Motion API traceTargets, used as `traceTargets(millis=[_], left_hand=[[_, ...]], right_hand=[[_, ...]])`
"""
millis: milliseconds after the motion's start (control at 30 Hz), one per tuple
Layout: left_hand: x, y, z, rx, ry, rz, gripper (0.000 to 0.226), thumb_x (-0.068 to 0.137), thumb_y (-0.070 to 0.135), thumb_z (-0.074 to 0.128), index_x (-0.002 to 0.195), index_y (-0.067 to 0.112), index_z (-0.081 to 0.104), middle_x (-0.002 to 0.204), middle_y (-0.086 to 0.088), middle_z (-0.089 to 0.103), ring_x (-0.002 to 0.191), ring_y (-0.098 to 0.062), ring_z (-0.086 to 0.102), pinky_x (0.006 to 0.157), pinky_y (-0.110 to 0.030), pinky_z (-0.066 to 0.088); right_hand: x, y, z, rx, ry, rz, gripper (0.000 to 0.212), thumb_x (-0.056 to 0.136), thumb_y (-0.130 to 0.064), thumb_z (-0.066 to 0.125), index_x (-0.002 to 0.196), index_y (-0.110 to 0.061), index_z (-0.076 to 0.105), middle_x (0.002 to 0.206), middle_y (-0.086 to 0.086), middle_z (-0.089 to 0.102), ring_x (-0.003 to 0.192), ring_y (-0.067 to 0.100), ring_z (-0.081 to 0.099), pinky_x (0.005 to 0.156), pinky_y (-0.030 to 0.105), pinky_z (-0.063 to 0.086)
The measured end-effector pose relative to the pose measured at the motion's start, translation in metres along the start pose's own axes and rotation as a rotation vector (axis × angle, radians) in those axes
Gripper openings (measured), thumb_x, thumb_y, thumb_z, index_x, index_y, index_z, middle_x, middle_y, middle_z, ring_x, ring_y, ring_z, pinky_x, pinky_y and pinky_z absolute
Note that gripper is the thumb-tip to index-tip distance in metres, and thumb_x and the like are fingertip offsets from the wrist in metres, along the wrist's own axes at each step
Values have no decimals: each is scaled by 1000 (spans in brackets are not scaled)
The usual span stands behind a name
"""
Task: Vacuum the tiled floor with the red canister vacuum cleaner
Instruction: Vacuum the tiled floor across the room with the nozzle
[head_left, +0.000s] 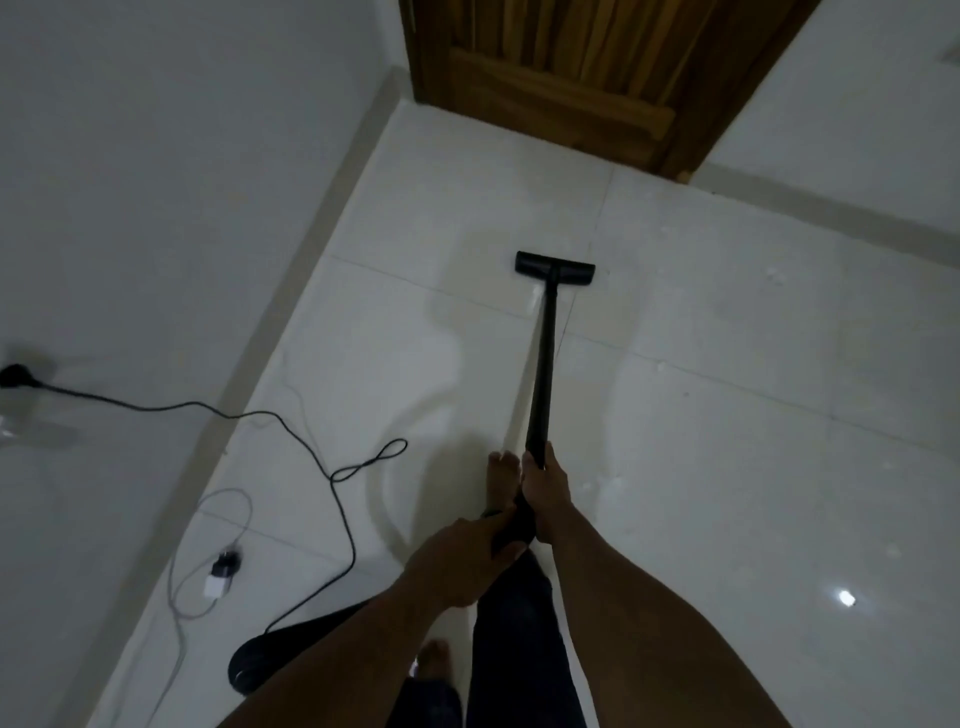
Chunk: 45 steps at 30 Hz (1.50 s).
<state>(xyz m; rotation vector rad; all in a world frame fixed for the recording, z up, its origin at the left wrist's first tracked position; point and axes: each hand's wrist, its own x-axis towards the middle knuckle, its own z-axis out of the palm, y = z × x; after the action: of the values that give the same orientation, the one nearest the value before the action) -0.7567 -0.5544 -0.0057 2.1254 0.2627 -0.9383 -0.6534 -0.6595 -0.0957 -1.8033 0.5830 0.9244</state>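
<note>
Underfoot, the pale tiled floor (727, 415) runs up to the wooden door (545, 78). The black wand (543, 364) lies with its long axis pointing almost straight at that door. Its floor head (555, 265) sits flat on the tiles at the door end, well short of the threshold. The right hand (545, 488) wraps the wand's near end and is the one nearer the door. The left hand (462, 551) clasps the dark handle just behind it. The head therefore lies directly doorward of both hands, so a push would likely carry it that way. A black power cord (311, 447) trails farther from the door, off to the wall side. The red canister is not in view.
</note>
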Motion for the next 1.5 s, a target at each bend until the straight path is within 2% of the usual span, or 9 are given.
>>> traceTargets(millis=[133,300,467,600,700,967,1233,1367,1500], left_hand=[[62,32,-44,-69,-1,-7,50,105,50,36,153,37,33,102,-7,73,71,-15,65,64,-22,46],[129,64,-96,-129,-21,-57,53,104,53,34,155,39,26,145,-17,53,125,-34,58,101,-43,50],[185,83,-153,-129,59,-57,45,105,50,35,148,38,38,105,-7,71,82,-22,70,76,-38,58],[219,82,-187,-127,117,-76,49,104,53,34,152,49,26,99,-4,74,65,-11,64,64,-27,53],[244,76,-208,-139,164,-96,51,103,56,35,153,49,24,92,0,73,61,-5,61,58,-16,45],[284,47,-262,-121,214,-139,50,103,56,37,151,42,33,75,11,60,54,0,57,52,-12,40],[281,36,-279,-70,273,-170,55,101,57,38,148,61,9,74,4,66,55,-8,62,55,-24,53],[276,29,-274,-85,298,-144,57,99,60,38,150,61,10,74,4,67,55,-9,63,61,-34,59],[256,33,-256,-100,273,-124,57,100,58,41,150,59,14,68,5,63,49,-7,58,54,-27,53]], right_hand=[[53,-62,-20,-32,-10,3,52,108,-27,49,159,-27,35,85,9,61,70,24,61,63,37,53],[118,-130,-35,-32,-40,23,58,108,-25,50,162,-31,29,76,8,56,65,23,58,70,46,56],[174,-194,-34,55,-74,53,57,109,-23,49,161,-35,29,67,5,49,50,15,49,46,29,48],[215,-231,-19,-1,-91,24,59,107,-29,52,161,-39,29,72,4,53,54,17,53,60,36,53],[245,-254,-4,-22,-97,4,60,106,-33,52,160,-44,27,79,4,57,57,19,56,66,39,56],[288,-302,40,98,-109,52,58,106,-31,53,158,-47,30,74,4,55,51,16,52,54,34,54],[286,-328,57,206,-142,97,59,107,-30,52,159,-46,28,80,7,54,51,16,52,50,30,54],[276,-328,58,81,-100,15,59,105,-37,51,158,-49,28,100,10,66,54,19,60,57,37,61],[252,-307,48,31,-68,-16,64,105,-38,54,159,-48,23,109,16,71,54,20,63,61,42,64]])
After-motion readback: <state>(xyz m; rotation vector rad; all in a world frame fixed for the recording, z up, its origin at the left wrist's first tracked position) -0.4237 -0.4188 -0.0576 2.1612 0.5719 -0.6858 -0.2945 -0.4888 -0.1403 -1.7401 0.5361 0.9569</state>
